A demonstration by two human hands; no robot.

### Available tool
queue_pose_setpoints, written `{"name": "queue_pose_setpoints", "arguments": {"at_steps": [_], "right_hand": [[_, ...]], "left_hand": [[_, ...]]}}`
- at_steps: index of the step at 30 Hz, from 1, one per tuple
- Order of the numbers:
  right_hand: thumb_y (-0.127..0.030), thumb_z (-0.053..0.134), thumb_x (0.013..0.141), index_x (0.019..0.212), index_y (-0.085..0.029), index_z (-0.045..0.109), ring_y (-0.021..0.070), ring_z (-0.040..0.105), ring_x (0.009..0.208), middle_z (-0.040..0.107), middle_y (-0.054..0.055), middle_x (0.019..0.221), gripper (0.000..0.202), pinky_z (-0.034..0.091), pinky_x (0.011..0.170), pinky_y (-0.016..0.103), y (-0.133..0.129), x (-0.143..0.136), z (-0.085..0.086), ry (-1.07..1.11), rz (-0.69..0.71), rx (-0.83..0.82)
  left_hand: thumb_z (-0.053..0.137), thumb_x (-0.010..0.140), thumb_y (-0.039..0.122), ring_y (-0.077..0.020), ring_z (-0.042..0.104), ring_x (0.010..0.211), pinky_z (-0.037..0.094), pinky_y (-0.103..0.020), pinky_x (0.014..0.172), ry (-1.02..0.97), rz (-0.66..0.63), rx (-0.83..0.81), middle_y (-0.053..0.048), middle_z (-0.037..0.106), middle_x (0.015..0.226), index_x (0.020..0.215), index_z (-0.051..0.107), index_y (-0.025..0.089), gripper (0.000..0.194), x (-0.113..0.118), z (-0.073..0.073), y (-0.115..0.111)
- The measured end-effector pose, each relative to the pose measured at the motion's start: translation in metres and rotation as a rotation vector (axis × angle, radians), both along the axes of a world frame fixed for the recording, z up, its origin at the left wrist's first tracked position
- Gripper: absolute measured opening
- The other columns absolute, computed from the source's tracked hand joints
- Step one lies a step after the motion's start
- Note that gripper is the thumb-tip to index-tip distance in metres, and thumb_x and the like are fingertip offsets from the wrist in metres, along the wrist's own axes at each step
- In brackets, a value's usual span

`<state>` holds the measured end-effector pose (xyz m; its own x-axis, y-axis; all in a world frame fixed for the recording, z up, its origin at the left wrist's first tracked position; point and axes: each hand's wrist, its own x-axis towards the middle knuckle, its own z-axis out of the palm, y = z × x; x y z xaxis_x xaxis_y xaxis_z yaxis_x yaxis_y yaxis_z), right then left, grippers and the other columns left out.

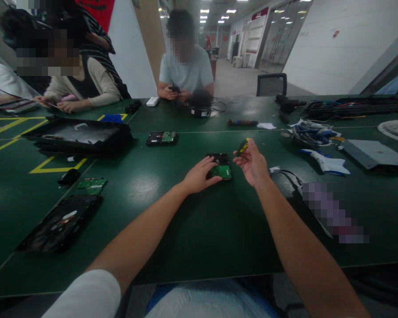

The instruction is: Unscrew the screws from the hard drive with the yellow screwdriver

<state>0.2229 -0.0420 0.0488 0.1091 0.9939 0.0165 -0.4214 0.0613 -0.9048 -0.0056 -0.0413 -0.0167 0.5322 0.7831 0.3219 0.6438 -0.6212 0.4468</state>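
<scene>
A hard drive [223, 172] with a green circuit board lies on the green table [185, 238] in front of me. My left hand [200, 174] grips its left side, with the fingers along the far edge and the thumb at the near edge. Just right of the drive, my right hand [254, 163] is raised, its fingers closed around the yellow and dark handle of a screwdriver [242, 147]. The handle slants up; the blade cannot be made out. A second hard drive [161, 138], also with a green board, sits farther off to the left.
Left lie black casings [82, 134], a green circuit board [92, 185] and a black open housing [61, 223]. To the right are a phone-like slab [328, 212], a glove [327, 161], bundled cables [313, 132] and a grey metal box [378, 154]. People sit across the table.
</scene>
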Motion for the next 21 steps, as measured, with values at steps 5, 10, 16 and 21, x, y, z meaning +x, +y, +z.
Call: {"name": "queue_pose_setpoints", "arguments": {"at_steps": [5, 10, 16, 21], "right_hand": [[-0.068, 0.078, 0.081, 0.089, -0.022, 0.070, 0.0106, 0.064, 0.056, 0.079, 0.005, 0.089, 0.048, 0.044, 0.042, 0.020, -0.003, 0.000, 0.003, -0.020, 0.028, 0.010], [-0.069, 0.077, 0.079, 0.094, -0.024, 0.071, 0.0076, 0.056, 0.051, 0.080, 0.003, 0.096, 0.048, 0.033, 0.039, 0.021, -0.005, 0.000, 0.005, -0.057, 0.050, 0.012], [-0.063, 0.075, 0.083, 0.104, -0.025, 0.075, 0.0059, 0.054, 0.051, 0.080, 0.003, 0.106, 0.044, 0.026, 0.038, 0.022, -0.010, -0.001, 0.010, -0.092, 0.081, 0.101], [-0.056, 0.077, 0.085, 0.108, -0.027, 0.075, 0.0062, 0.055, 0.052, 0.078, 0.001, 0.099, 0.037, 0.029, 0.040, 0.021, -0.011, -0.002, 0.010, -0.074, 0.087, 0.168]], "left_hand": [[0.064, 0.094, 0.064, -0.0309, 0.029, 0.161, 0.033, -0.053, 0.129, 0.000, -0.002, -0.001, -0.013, 0.043, 0.167, 0.144, 0.057, 0.022, 0.066, -0.001, -0.001, 0.001], [0.065, 0.093, 0.064, -0.0307, 0.030, 0.161, 0.033, -0.053, 0.129, 0.003, 0.009, -0.012, -0.012, 0.043, 0.167, 0.144, 0.057, 0.023, 0.066, 0.000, -0.001, 0.001], [0.064, 0.094, 0.064, -0.0307, 0.029, 0.161, 0.032, -0.052, 0.130, 0.012, 0.009, -0.012, -0.012, 0.042, 0.168, 0.145, 0.057, 0.023, 0.066, -0.001, 0.001, 0.000], [0.065, 0.093, 0.064, -0.0303, 0.029, 0.161, 0.032, -0.052, 0.130, 0.005, 0.005, -0.003, -0.011, 0.043, 0.167, 0.144, 0.057, 0.023, 0.066, 0.000, -0.002, 0.002]]}}
